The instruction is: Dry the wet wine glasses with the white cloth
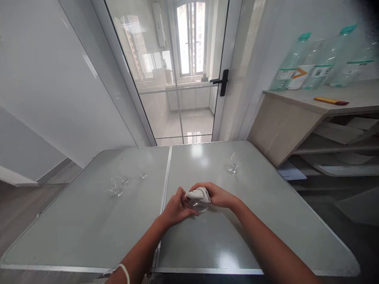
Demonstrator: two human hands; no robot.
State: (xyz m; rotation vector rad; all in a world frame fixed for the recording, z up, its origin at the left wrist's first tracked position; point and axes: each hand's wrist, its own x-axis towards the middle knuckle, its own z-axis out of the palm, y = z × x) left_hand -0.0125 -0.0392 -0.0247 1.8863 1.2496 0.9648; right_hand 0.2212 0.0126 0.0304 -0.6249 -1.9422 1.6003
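Over the middle of the table, just right of its seam, my left hand (177, 208) grips a clear stemmed glass (201, 207), which looks tilted. Its fingers and thumb are wrapped round it, and part of the glass is hidden behind them. A folded white cloth (199, 193) is pressed against the glass's upper side. My right hand (216, 193) is closed on this cloth from the right, its fingertips partly covered by the folds.
One clear glass (233, 169) stands at the back right of the grey table (133, 232); several more glasses (143, 174) are at the left. Green-capped bottles (321, 69) and a yellow-red packet (331, 101) rest on the right shelf. Behind is a glass door (195, 114).
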